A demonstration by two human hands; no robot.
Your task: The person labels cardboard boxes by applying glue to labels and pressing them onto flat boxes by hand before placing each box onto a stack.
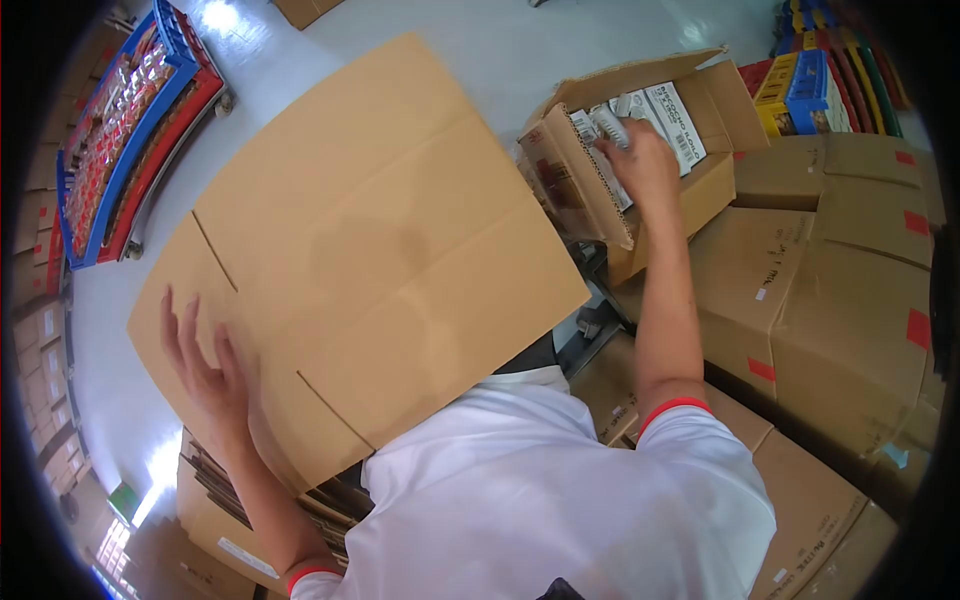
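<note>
A large flattened cardboard carton with two slits lies in front of my body. Over its left part is my left hand, slightly blurred, with the fingers spread and nothing held. My right hand reaches into an open cardboard box at the upper right. Its fingers are closed around a small whitish cylindrical object, whose exact kind I cannot make out. Beneath that hand, white printed labels with black text and barcodes lie inside the box.
Closed cartons with red stickers are stacked at the right. Coloured plastic crates stand behind them. A blue and red crate stack full of packed goods sits on wheels at the upper left. Folded cardboard is below my left arm.
</note>
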